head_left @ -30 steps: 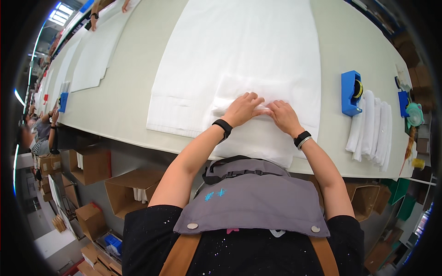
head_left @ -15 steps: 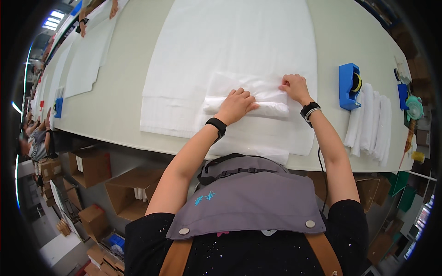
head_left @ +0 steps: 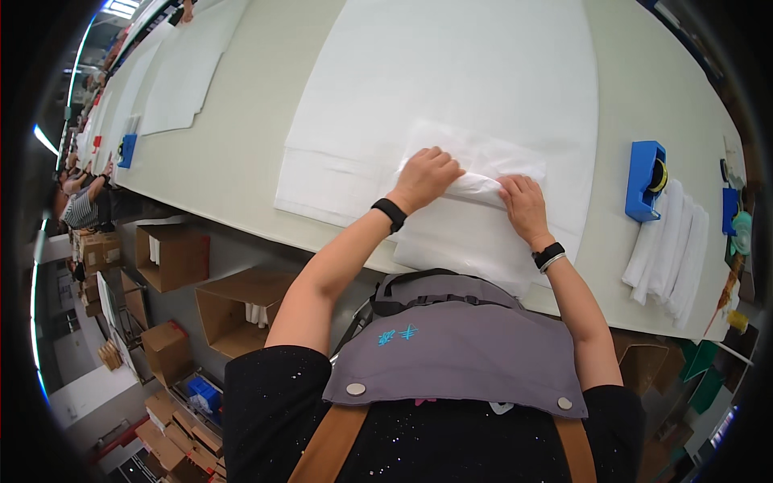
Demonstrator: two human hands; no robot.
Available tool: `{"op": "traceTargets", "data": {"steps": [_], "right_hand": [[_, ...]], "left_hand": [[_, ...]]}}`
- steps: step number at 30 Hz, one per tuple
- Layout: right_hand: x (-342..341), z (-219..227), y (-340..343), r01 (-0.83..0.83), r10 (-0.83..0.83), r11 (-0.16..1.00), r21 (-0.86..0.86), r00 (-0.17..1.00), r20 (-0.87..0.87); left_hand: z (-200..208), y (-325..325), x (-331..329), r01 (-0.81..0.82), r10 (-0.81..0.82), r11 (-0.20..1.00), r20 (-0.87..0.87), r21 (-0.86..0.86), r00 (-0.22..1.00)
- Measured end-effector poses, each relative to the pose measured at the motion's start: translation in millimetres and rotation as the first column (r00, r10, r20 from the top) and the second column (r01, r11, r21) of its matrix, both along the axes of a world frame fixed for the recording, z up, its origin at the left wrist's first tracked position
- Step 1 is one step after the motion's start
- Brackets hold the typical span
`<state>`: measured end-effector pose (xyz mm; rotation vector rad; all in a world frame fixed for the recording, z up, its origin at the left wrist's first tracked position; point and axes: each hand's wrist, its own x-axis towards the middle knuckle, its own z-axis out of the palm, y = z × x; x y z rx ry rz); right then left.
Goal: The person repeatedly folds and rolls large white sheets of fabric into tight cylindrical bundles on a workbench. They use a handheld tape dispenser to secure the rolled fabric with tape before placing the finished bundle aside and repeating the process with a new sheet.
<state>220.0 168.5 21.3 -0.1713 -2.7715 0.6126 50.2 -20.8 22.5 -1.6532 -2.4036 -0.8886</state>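
A thin, see-through white plastic sheet lies on a stack of large white sheets, its near part gathered into a narrow roll. My left hand grips the left end of that roll, fingers curled over it. At the other end my right hand closes on the roll, its fingertips bent over the top and its thumb hidden. More film lies flat on the near side, reaching to the table's front edge.
On the pale table, a blue tape dispenser stands to the right, beside several white rolls. Open cardboard boxes sit below the table at left. More white sheets lie further left, near another person's hand.
My right hand has come nearer, from the sheet's far right part to the right end of the roll. The roll looks narrower. The whole view has shifted, so things appear further right.
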Motion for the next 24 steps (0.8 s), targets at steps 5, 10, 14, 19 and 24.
{"op": "traceTargets", "data": {"steps": [5, 10, 14, 19, 24], "right_hand": [[-8, 0, -3, 0.038, -0.039, 0.997, -0.071, 0.999, -0.023], [-7, -8, 7, 0.069, -0.067, 0.993, -0.098, 0.997, 0.033], [-13, -10, 12, 0.07, -0.058, 0.991, -0.113, 0.992, 0.108], [-11, -6, 0, 0.042, -0.037, 0.998, 0.051, 0.996, -0.083], [-25, -2, -9, -0.005, 0.006, 0.989, 0.151, 1.0, -0.005]], "left_hand": [[-31, -31, -27, -0.414, 0.431, 0.899, 0.437, -0.141, 0.789], [-10, -12, -19, -0.558, 0.584, 0.802, 0.477, -0.214, 0.656], [4, 7, 20, 0.151, -0.148, 0.988, -0.11, 0.018, 0.983], [10, 35, 26, 0.063, -0.114, 0.926, -0.118, -0.373, 0.986], [6, 52, -2, 0.134, -0.118, 0.917, 0.065, -0.376, 0.991]]}}
